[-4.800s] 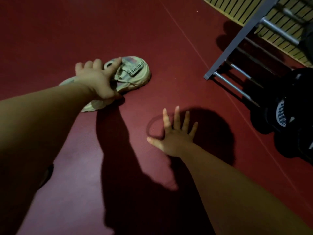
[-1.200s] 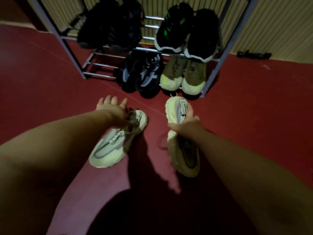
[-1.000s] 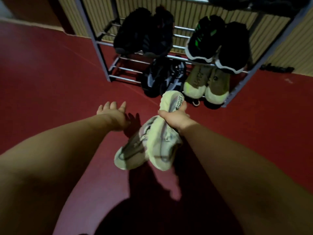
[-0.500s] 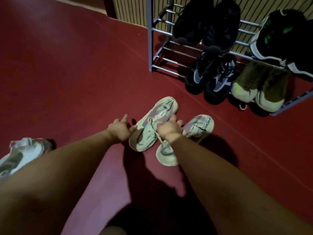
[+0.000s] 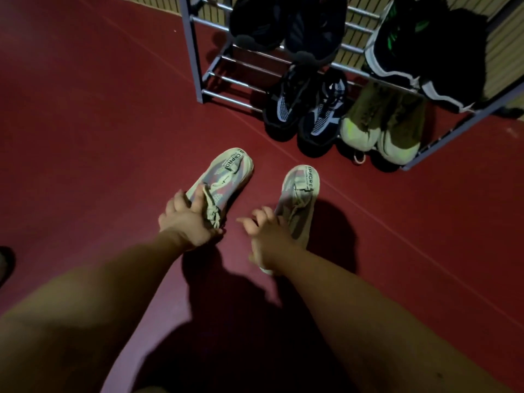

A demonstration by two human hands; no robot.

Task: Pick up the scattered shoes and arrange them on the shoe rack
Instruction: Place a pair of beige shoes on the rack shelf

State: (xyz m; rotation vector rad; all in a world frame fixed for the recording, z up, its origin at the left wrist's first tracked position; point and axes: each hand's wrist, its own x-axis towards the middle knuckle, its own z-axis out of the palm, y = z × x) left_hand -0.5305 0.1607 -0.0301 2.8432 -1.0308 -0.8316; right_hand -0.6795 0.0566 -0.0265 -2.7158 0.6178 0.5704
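Two pale beige sneakers are in front of the metal shoe rack point(image 5: 195, 66), toes toward me and heels toward the rack. My left hand point(image 5: 187, 219) grips the left sneaker point(image 5: 224, 177) at its laces. My right hand point(image 5: 266, 234) grips the right sneaker point(image 5: 300, 194) along its side near the opening. Both shoes sit low over the red floor; I cannot tell whether they touch it.
The rack's bottom shelf holds a black-and-grey pair point(image 5: 309, 106) and an olive pair point(image 5: 382, 123); the shelf above holds black shoes point(image 5: 286, 24) and a black-green pair point(image 5: 425, 46). Bare rails show at the bottom shelf's left end point(image 5: 226, 83). A dark object point(image 5: 4, 265) lies at the left edge.
Half a second ago my right hand held both sneakers together. Now each hand holds one, and they are spread apart side by side, closer to the rack.
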